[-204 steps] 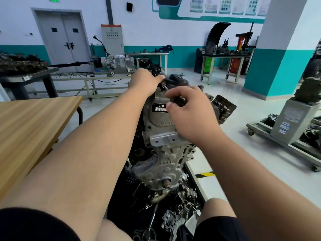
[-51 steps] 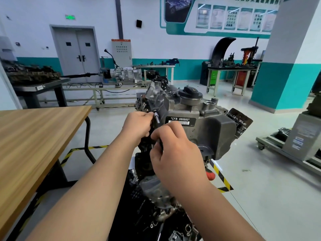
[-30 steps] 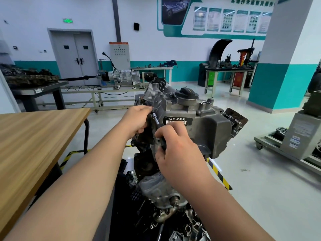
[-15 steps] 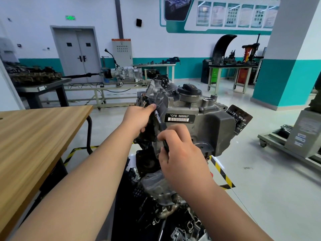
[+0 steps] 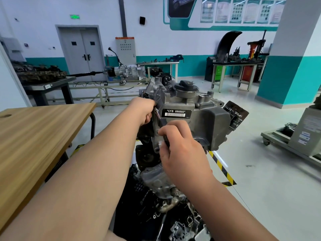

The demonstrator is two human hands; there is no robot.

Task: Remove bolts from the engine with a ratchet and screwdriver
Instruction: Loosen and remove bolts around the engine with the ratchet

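Right hand (image 5: 180, 146) rightward, ratchet (image 5: 158, 116) in grip.

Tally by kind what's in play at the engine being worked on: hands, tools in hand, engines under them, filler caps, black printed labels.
hands: 2, left hand and right hand
ratchet: 1
engine: 1
oil filler cap: 1
black labels: 2, CFB label and side tag
total: 7

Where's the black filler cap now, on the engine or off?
On. The black filler cap sits squarely over its neck atop the engine; no open filler hole shows. Whether it is tightened, cannot tell.
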